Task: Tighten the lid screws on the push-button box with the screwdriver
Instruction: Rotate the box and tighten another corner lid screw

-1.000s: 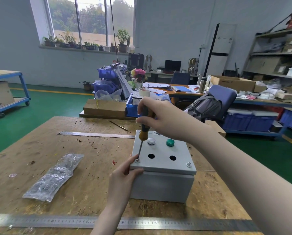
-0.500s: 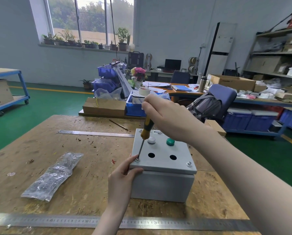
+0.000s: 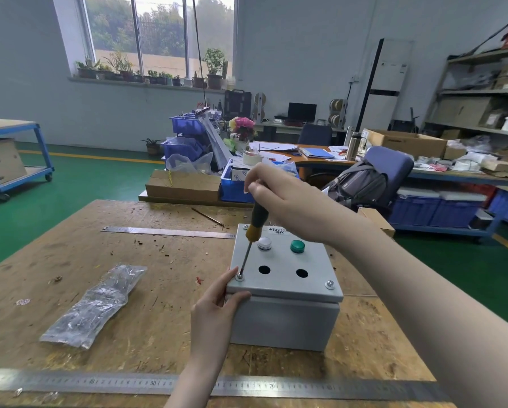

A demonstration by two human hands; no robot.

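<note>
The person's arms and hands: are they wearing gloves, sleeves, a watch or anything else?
Nothing shows on them. The left hand and right hand are bare, without gloves, and no ring, watch or strap is visible. Both forearms are uncovered as far as the picture's edge, so no sleeve is in view. The fingernails look short and unpainted.
</note>
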